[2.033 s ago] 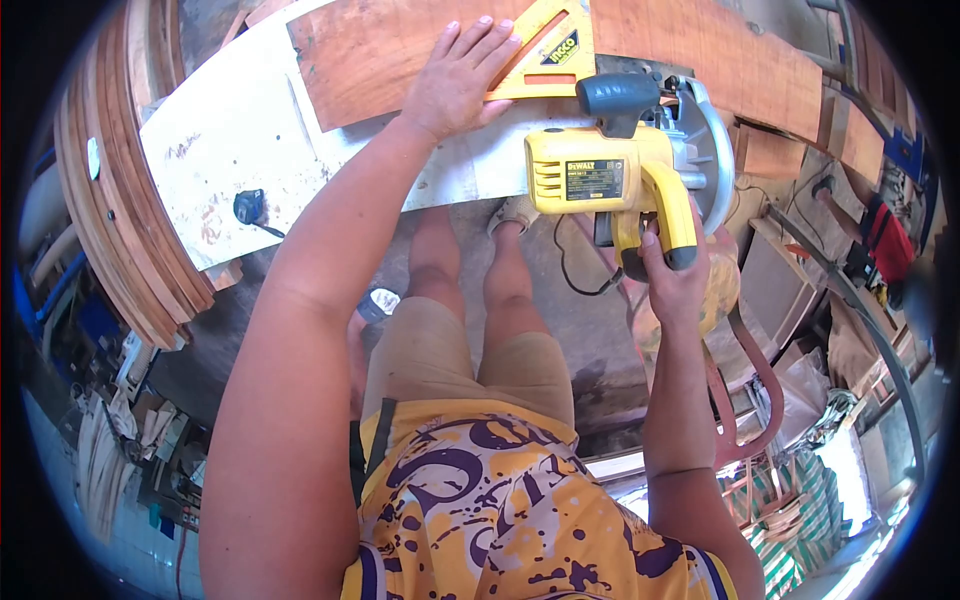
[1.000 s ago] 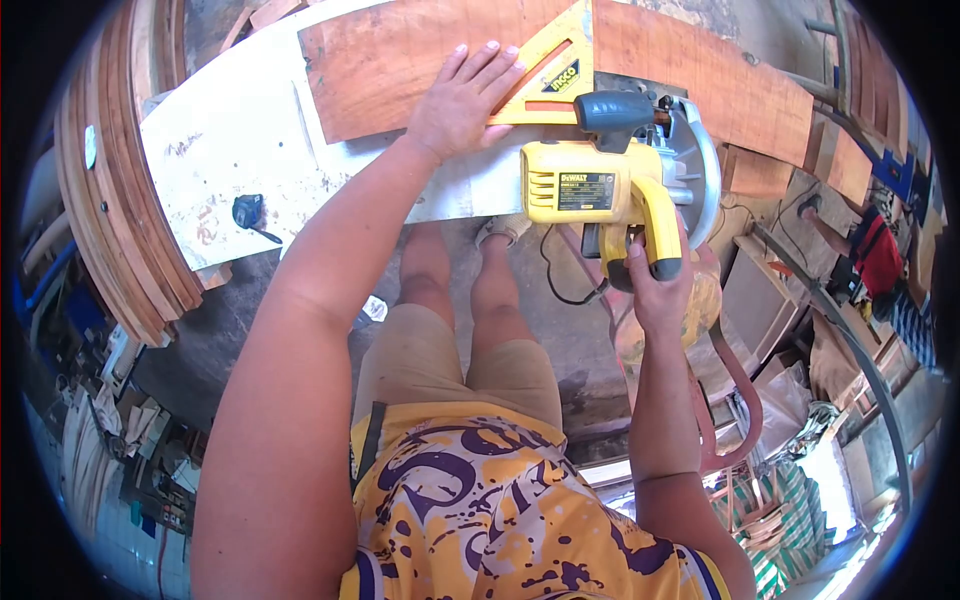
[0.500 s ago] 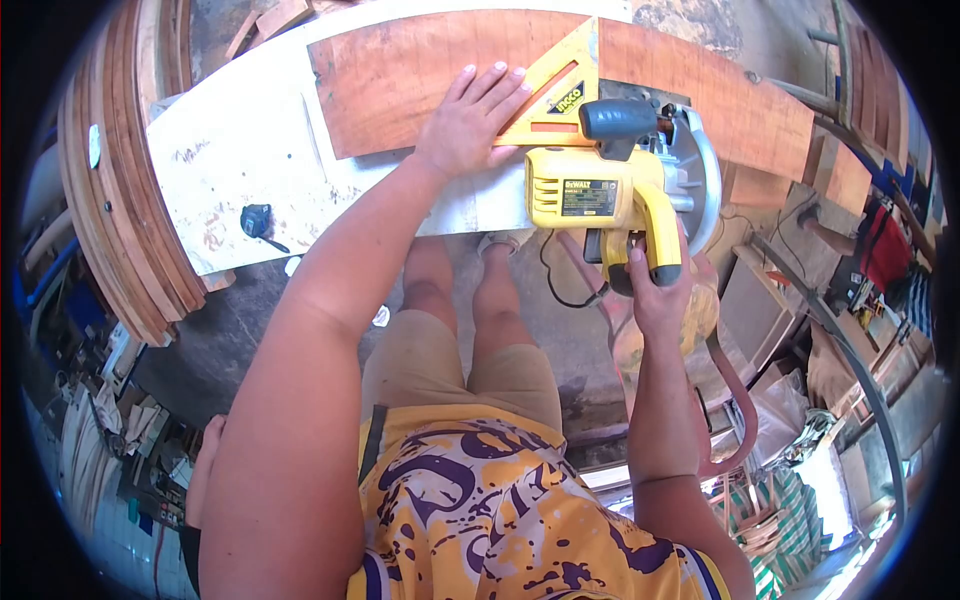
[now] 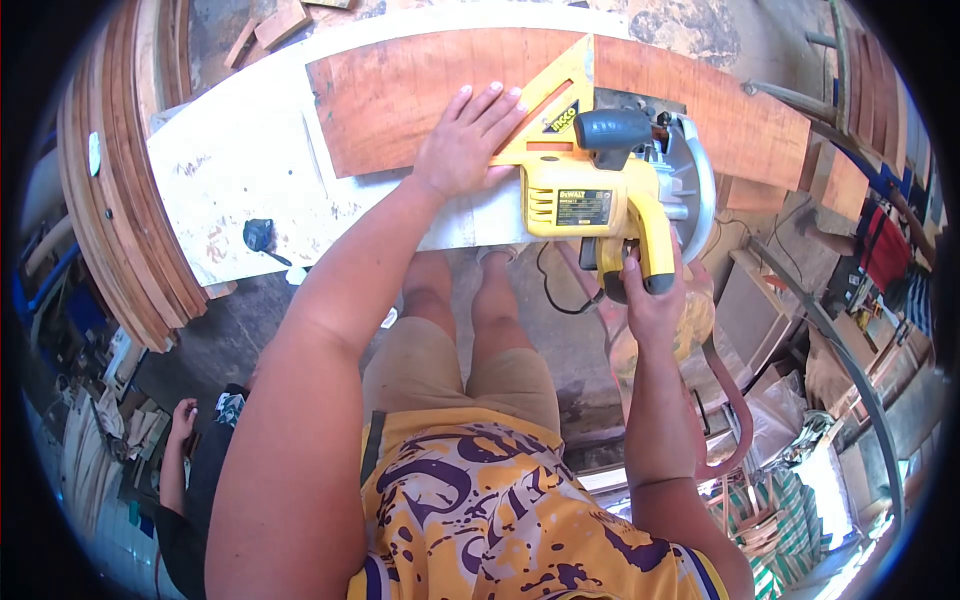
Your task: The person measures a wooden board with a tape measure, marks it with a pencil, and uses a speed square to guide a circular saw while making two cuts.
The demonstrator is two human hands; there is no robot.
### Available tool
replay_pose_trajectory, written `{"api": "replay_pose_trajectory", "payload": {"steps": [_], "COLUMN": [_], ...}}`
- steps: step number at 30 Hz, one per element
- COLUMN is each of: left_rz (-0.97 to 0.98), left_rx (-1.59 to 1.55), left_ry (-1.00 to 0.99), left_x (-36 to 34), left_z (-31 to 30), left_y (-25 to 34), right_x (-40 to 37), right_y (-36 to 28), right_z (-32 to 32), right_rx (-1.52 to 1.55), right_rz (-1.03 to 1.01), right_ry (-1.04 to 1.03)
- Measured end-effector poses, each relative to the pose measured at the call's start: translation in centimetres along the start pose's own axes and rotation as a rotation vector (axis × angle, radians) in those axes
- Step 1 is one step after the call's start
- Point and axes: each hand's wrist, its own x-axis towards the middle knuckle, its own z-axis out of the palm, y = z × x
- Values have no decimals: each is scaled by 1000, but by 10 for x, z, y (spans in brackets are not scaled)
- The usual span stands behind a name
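Observation:
My left hand (image 4: 468, 140) lies with its fingers spread on a reddish wooden board (image 4: 390, 95) and the left side of a yellow triangular square (image 4: 545, 115). My right hand (image 4: 655, 297) is wrapped round the rear handle of a yellow circular saw (image 4: 585, 200). The saw rests at the board's near edge, its body against the lower edge of the square. Its silver guard is on the right side; the blade is hidden. Under the board is a white work surface (image 4: 230, 180), with a small dark tape measure (image 4: 259, 235) on it.
Long stacked planks (image 4: 120, 200) stand at the left. Another person (image 4: 200, 450) is at the lower left, partly behind my left arm. A red curved frame (image 4: 735, 400) is below the saw. Wood offcuts (image 4: 283, 22) lie beyond the table. Another person's arm (image 4: 830, 238) shows at the right.
The table, board, square and saw sit slightly lower in view. More of the person at the lower left shows. Both my hands keep their places on the board and saw.

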Motion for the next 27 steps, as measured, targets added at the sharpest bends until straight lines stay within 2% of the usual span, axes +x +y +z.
{"api": "replay_pose_trajectory", "payload": {"steps": [27], "left_rz": [-34], "left_rx": [-99], "left_ry": [8], "left_x": [-3], "left_z": [-5], "left_y": [5], "right_x": [15], "right_y": [-14], "right_z": [1], "right_rx": [16], "right_rz": [-47], "right_ry": [-20]}}
